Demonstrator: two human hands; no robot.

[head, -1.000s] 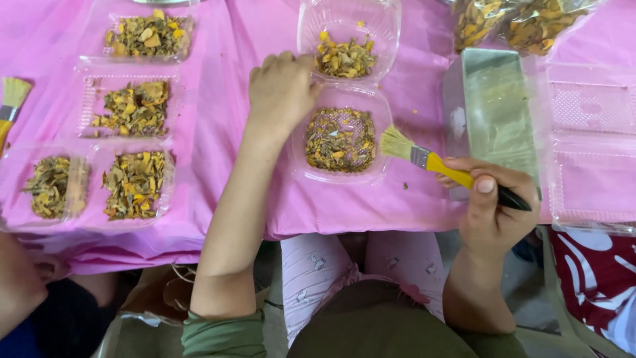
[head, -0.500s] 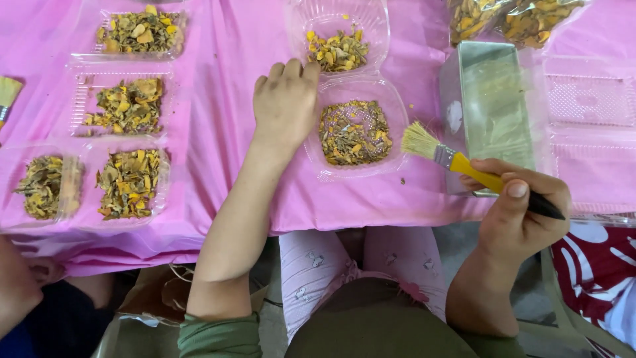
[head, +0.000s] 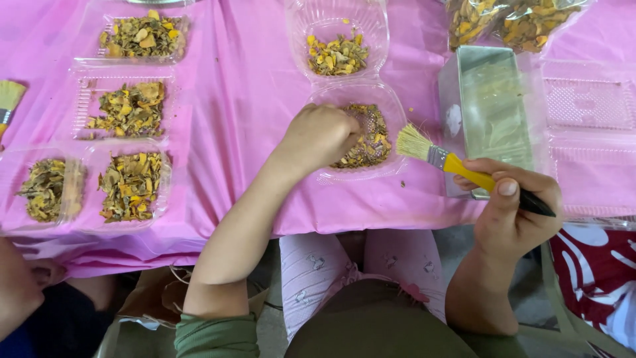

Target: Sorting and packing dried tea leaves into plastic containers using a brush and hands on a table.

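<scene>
In the head view, a clear plastic clamshell tray (head: 361,142) lies open on the pink tablecloth (head: 245,79), its near half holding brown and yellow dried pieces (head: 371,136), its far half (head: 338,33) a smaller yellow heap. Left of this tray sit more clear trays of dried pieces: two (head: 129,109) stacked away from the person and a pair (head: 136,185) nearer the table edge. Just right of the tray stands an oblong metal tin (head: 493,109), beyond it clear bags (head: 517,20) of the same pieces, and further right empty clear trays (head: 589,106).

The left hand (head: 321,136) is curled narrow, fingers down in the near half of the tray, touching the pieces. The right hand (head: 513,209) is closed around a yellow-and-black-handled brush (head: 457,166), its pale bristles pointing at the tray's right rim.

Half a second ago the left hand lay flat on the cloth just left of the tray; now it has reached into it. The brush has barely shifted.
</scene>
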